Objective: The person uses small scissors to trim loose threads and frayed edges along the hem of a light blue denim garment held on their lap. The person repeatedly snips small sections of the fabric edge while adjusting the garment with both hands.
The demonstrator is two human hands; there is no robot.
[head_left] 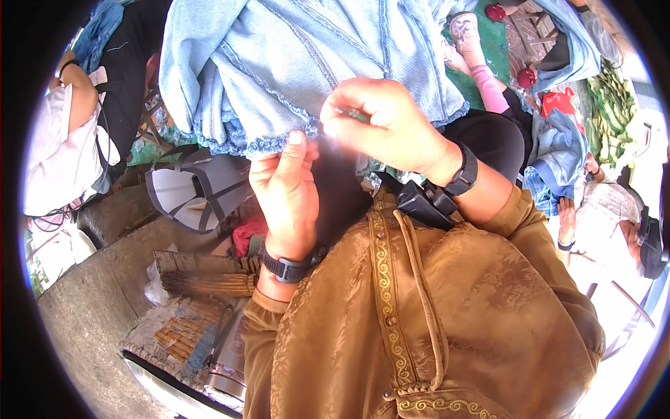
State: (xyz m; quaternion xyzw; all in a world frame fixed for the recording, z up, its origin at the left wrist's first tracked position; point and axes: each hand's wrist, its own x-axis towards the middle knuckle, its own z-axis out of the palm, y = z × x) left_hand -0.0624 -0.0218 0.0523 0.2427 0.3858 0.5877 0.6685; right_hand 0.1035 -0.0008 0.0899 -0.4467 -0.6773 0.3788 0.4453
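A light blue denim garment [300, 63] with dark seams and a frayed, ruffled hem is draped across my lap. My left hand [285, 185] pinches that hem between thumb and fingers, the thumb lying on top. Just right of it, my right hand [384, 126] is closed around a small metal tool [354, 114], mostly hidden in the fingers, so its exact kind does not show. The right fingertips are close to the hem edge by the left thumb. Both wrists wear dark bands.
A grey-and-white bag [183, 195] lies to the left, above a crate holding bundles of brown sticks [209, 283]. Other people sit close by: one in white [63, 146] at left, another [604, 216] at right with denim [558, 150]. Green leaves [614, 115] lie farther right.
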